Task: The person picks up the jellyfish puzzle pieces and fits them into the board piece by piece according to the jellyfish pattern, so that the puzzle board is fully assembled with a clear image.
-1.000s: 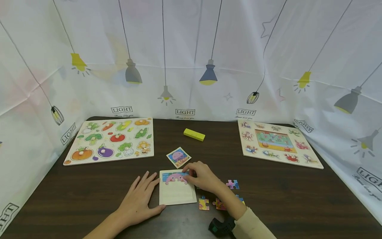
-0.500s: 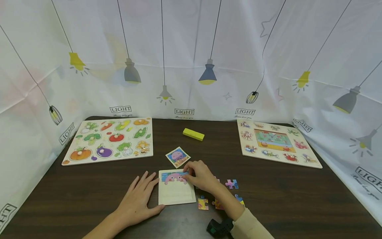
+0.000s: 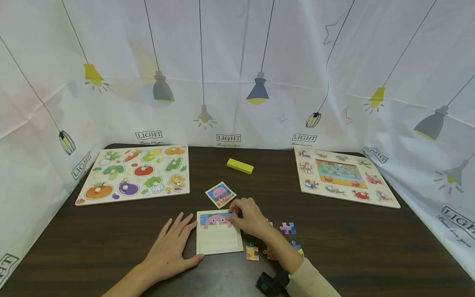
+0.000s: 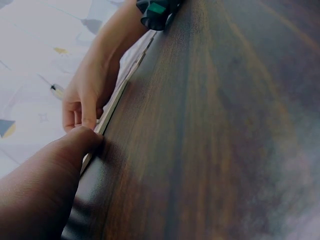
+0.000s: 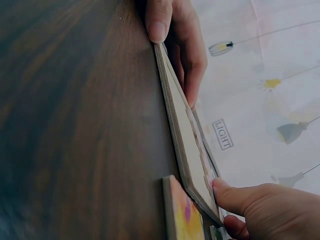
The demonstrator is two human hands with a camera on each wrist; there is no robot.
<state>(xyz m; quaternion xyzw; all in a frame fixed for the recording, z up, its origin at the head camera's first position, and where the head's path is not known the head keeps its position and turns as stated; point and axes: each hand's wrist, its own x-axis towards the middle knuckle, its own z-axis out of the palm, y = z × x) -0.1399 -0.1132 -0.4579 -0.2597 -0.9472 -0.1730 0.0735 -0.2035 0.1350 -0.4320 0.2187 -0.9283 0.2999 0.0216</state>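
Note:
A small wooden puzzle tray (image 3: 219,242) lies in front of me, its top strip filled with pieces of a pink octopus picture (image 3: 212,221). My left hand (image 3: 171,243) rests flat with fingers spread at the tray's left side, thumb by the lower left corner. At the upper right corner my right hand (image 3: 251,216) pinches a puzzle piece with thumb and index finger; the fingers mostly cover that piece. In the right wrist view the right thumb (image 5: 230,197) touches the picture surface. Loose puzzle pieces (image 3: 252,252) lie right of the tray, some partly behind the right forearm.
Behind the tray lies a square octopus picture card (image 3: 221,194). Farther back sit a yellow block (image 3: 240,166), a vegetable puzzle board (image 3: 135,175) on the left and a sea-animal board (image 3: 345,175) on the right. A white printed curtain (image 3: 230,62) closes off the back.
The head view has shifted slightly. Both hands keep their places at the tray, with the right fingers moving only a little at the upper right corner.

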